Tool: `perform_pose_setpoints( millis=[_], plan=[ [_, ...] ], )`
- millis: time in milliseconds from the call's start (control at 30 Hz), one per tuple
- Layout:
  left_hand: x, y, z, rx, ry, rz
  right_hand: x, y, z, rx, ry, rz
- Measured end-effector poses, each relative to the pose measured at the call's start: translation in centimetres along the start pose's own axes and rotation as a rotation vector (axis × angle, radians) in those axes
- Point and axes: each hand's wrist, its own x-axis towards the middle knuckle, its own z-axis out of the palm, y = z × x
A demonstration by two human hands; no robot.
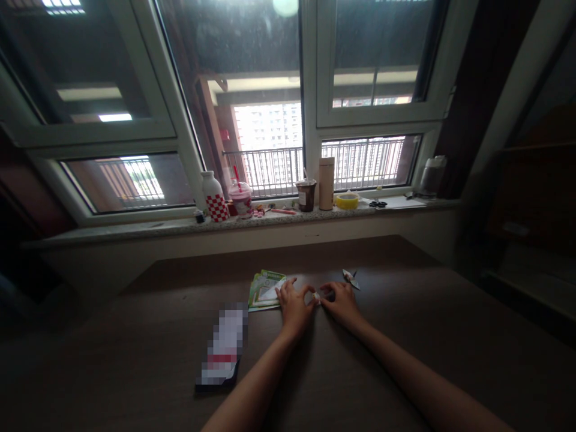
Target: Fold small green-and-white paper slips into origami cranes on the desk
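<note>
Over the brown table, my left hand (296, 307) and my right hand (342, 302) meet fingertip to fingertip. Between them they pinch a small pale piece of folded paper (317, 297); its exact shape is mostly hidden by the fingers. The outer fingers of my left hand rest at the edge of a fanned stack of green-and-white printed sheets (263, 290). Just beyond my right hand lies a small folded paper figure (351, 279) with pointed ends, like a paper crane.
A phone-like slab (222, 348), its face blurred out, lies left on the table (427, 336). Along the windowsill (270, 217) stand a checkered bottle (215, 198), a pink drink cup (242, 201), a dark drink cup (306, 195), a tan flask (326, 183), yellow tape (347, 201) and scissors (378, 204).
</note>
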Motion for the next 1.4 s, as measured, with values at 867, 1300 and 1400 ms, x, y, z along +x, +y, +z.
perform_pose_setpoints(
  millis=[867,1300,1400],
  plan=[
    [0.1,-0.6,-1.0,0.148,-0.083,0.065,0.1,0.0,0.1,-0.043,-0.008,0.022],
    [0.0,-1.3,-0.3,0.162,-0.052,0.106,0.2,0.3,0.3,-0.032,0.012,0.017],
    [0.1,-1.2,-0.5,0.150,-0.054,0.091,0.2,0.4,0.4,-0.039,0.011,0.020]
  ],
)
